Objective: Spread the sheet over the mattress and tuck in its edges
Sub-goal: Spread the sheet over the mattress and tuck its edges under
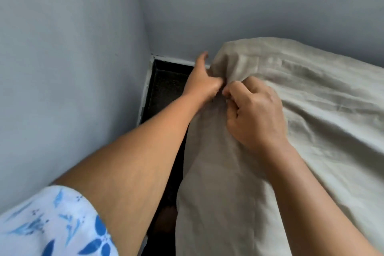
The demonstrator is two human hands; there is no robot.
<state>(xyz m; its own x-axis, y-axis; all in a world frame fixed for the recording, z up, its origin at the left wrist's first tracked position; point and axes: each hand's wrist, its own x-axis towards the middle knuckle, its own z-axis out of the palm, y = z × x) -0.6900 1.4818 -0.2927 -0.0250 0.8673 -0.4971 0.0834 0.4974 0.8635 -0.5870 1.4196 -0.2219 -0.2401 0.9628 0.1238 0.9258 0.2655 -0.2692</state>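
Because the wrinkled beige fabric sheet [311, 110], draped over the mattress, must wrap the corner by the grey wall [62, 68], my left hand [202, 83] and right hand [255, 114] clamp curled fingers on its bunched edge.

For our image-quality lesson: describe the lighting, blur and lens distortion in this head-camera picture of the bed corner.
Head view: soft, even light, no glare; left hand and right hand gripping the sheet look slightly soft; wide-angle lens curves the wall corner and stretches the sleeve at the edge.
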